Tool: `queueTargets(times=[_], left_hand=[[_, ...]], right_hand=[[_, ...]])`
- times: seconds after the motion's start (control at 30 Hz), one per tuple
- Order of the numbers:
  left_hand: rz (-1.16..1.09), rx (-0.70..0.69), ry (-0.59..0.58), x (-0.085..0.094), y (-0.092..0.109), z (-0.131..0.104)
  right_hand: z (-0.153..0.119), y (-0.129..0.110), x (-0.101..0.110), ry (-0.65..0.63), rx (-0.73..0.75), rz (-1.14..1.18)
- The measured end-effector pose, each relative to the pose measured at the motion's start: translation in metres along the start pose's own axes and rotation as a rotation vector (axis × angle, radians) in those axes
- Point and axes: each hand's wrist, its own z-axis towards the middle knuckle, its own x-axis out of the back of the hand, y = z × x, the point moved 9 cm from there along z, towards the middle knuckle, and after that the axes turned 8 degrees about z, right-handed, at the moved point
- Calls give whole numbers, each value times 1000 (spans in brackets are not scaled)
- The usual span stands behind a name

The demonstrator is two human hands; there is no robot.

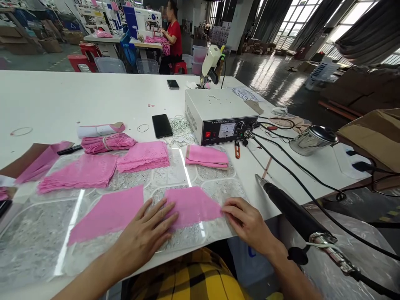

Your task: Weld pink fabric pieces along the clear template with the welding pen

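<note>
My left hand (150, 229) lies flat with fingers stretched out, its fingertips on the left edge of a pink fabric piece (193, 206). At that piece's pointed right end, my right hand (246, 221) has thumb and fingers pinched on the tip. A second pink fabric piece (108, 216) lies flat to the left, partly beside my left fingers. Both rest on a clear patterned mat (178, 243). Behind them are a wide stack of pink fabric (81, 173), a lace-like pink stack (145, 156) and a folded pink pile with a brown layer (206, 156).
A control box (231, 129) stands behind, its cables running right. A black handheld tool (293, 212) juts over the right edge. Orange thread snips (237, 150), phones (162, 126), a tied pink bundle (108, 142) and a glass jar (312, 139) lie around. Beyond, a person in red sits sewing.
</note>
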Motion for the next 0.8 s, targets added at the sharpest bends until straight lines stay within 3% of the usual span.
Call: queueTargets(times=[0.8], left_hand=[[110,-13,-18,3,4,0]], right_hand=[[-10,-5,-11,20,57,-304]])
